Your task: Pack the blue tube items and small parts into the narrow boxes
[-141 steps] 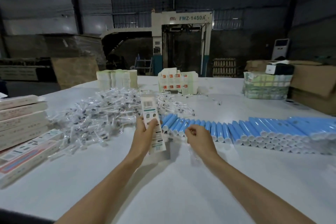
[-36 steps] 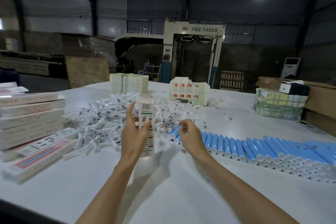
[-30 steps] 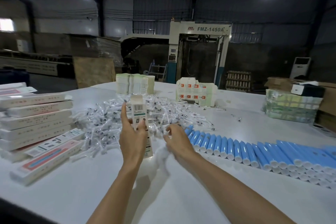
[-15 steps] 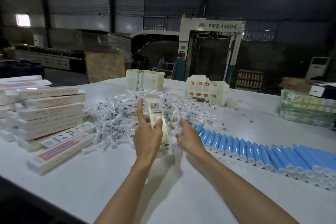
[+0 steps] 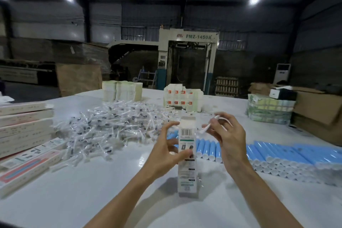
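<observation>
The grip of the left hand [image 5: 166,152] is closed round an upright narrow box [image 5: 187,172] standing on the counter [image 5: 92,190]. The right hand [image 5: 228,140] pinches a small wrapped part [image 5: 205,128] beside its top. Stacked boxes [image 5: 24,127] sit at left, yet rows of blue tubes [image 5: 277,155] and a parts pile [image 5: 114,127] lie loose, so likely much remains.

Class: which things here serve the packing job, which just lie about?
Job: narrow printed cardboard box, left hand; small white wrapped part, right hand; blue plastic tubes; heap of wrapped parts.
Idle: brown cardboard carton; green bundled stack.
</observation>
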Available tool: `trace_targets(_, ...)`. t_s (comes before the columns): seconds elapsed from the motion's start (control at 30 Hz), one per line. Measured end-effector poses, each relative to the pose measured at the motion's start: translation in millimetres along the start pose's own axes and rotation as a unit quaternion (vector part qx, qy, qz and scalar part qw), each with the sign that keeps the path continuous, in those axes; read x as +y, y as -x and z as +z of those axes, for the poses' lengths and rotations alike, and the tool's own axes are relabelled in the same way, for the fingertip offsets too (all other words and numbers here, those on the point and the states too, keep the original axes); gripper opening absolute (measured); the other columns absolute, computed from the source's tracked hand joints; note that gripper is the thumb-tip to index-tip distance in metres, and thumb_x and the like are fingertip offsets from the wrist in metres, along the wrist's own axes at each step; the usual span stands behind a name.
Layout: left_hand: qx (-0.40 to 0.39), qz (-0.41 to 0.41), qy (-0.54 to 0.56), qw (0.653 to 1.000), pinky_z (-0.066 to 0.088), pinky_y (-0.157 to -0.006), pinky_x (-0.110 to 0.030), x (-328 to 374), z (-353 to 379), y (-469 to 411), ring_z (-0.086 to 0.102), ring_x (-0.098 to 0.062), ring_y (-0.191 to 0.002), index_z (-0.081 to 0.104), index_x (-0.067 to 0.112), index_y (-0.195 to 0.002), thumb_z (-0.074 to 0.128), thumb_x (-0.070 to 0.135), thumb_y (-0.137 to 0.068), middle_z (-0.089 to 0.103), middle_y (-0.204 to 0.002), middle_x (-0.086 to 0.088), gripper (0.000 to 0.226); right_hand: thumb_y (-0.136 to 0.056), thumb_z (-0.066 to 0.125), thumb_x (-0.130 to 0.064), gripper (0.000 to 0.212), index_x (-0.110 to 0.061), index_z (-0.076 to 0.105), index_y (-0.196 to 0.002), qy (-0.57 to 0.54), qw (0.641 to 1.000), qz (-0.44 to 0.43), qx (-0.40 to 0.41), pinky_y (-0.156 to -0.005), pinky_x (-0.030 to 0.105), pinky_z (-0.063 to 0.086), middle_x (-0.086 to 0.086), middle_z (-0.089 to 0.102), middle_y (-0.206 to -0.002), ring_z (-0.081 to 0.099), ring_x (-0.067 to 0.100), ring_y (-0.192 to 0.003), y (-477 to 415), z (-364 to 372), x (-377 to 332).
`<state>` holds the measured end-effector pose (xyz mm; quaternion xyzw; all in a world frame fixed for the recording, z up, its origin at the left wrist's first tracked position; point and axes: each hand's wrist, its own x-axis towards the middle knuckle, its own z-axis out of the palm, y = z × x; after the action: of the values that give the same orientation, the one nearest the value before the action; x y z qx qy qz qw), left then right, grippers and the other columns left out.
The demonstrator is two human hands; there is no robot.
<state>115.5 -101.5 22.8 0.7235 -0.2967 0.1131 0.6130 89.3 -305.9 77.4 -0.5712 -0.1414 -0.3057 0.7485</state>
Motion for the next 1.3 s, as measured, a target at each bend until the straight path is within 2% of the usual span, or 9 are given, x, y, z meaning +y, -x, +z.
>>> trace_targets(0.1,-0.039,0.016,-0.013,0.999,0.061,-0.09,-0.034,-1.4,10.2,1.5,0.076,-0.018,-0.101,0.031,0.044,-0.144,0.088,0.031,-0.087,0.079,-0.117,0.009,0.082,-0.092,0.08,-0.016,0.023,-0.019,0.07,-0.112,0.022,0.998,-0.057,0.016,-0.082,0.031,0.062,0.007,0.077,-0.099,0.076,0.026,-0.094,-4.2,3.0,-11.1)
trace_targets(0.23,-0.067,0.027,-0.011,0.997,0.061,-0.089,-0.031,-3.8,16.4,3.6,0.075,-0.022,-0.102,0.028,0.04,-0.145,0.088,0.037,-0.087,0.079,-0.118,0.007,0.084,-0.093,0.079,-0.018,0.025,-0.027,0.065,-0.112,0.088,0.99,-0.107,-0.017,-0.077,0.023,0.059,0.0,0.079,-0.098,0.076,0.019,-0.093,-5.7,14.1,-13.3)
trace_targets(0.47,-0.042,0.006,-0.008,0.999,0.06,-0.095,-0.039,-7.7,14.6,7.0,0.074,-0.022,-0.095,0.022,0.044,-0.149,0.089,0.052,-0.081,0.08,-0.113,0.005,0.096,-0.091,0.081,-0.019,0.023,-0.031,0.064,-0.102,0.306,0.94,-0.141,-0.056,-0.071,0.011,0.046,-0.013,0.07,-0.088,0.067,0.009,-0.086,-8.3,14.0,-7.4)
trace_targets(0.67,-0.036,0.01,-0.004,0.999,0.06,-0.097,-0.046,-11.9,16.8,7.0,0.075,-0.029,-0.097,0.018,0.042,-0.152,0.09,0.051,-0.081,0.08,-0.113,-0.003,0.101,-0.091,0.08,-0.021,0.016,-0.028,0.069,-0.1,0.334,0.929,-0.068,-0.144,-0.066,0.015,0.049,-0.004,0.074,-0.085,0.069,0.014,-0.082,-9.3,9.8,-5.3)
trace_targets(0.83,-0.035,0.013,-0.005,0.999,0.059,-0.097,-0.05,-14.7,17.4,6.7,0.075,-0.029,-0.1,0.019,0.042,-0.153,0.09,0.056,-0.08,0.079,-0.113,0.001,0.103,-0.097,0.072,-0.028,0.004,-0.027,0.069,-0.095,0.359,0.916,-0.074,-0.164,-0.069,0.015,0.05,-0.016,0.071,-0.086,0.064,0.004,-0.086,-4.9,12.9,-4.5)
trace_targets(1.0,-0.035,0.023,-0.005,0.999,0.059,-0.097,-0.042,-16.7,17.7,7.6,0.074,-0.026,-0.097,0.02,0.044,-0.153,0.088,0.052,-0.083,0.08,-0.11,0.001,0.098,-0.104,0.062,-0.032,0.023,-0.015,0.075,-0.098,0.413,0.885,-0.086,-0.197,-0.083,0.029,0.052,-0.008,0.058,-0.101,0.055,0.008,-0.101,2.1,9.9,6.3)
trace_targets(1.17,-0.028,0.018,0.008,0.999,0.058,-0.088,-0.027,-16.5,13.5,7.6,0.074,-0.019,-0.1,0.024,0.049,-0.153,0.086,0.039,-0.09,0.079,-0.117,0.008,0.089,-0.104,0.064,-0.033,0.014,-0.029,0.07,-0.115,0.325,0.932,-0.079,-0.139,-0.079,0.01,0.046,-0.01,0.06,-0.115,0.06,0.002,-0.102,3.5,-1.4,10.1)
trace_targets(1.23,-0.02,0.017,0.017,1.0,0.059,-0.088,-0.025,-14.4,11.7,8.3,0.074,-0.016,-0.103,0.028,0.052,-0.15,0.085,0.034,-0.092,0.078,-0.12,0.012,0.083,-0.102,0.066,-0.034,0.018,-0.035,0.065,-0.121,0.292,0.945,-0.045,-0.144,-0.084,0.012,0.047,-0.01,0.065,-0.119,0.062,0.002,-0.107,3.9,-11.2,13.9)
trace_targets(1.3,-0.017,0.015,0.024,0.999,0.06,-0.09,-0.028,-12.1,12.5,9.0,0.073,-0.014,-0.107,0.033,0.052,-0.148,0.084,0.029,-0.093,0.075,-0.124,0.015,0.078,-0.101,0.069,-0.033,0.025,-0.036,0.062,-0.125,0.267,0.945,-0.01,-0.187,-0.092,0.023,0.052,-0.01,0.07,-0.117,0.066,0.008,-0.111,9.3,-18.4,23.0)
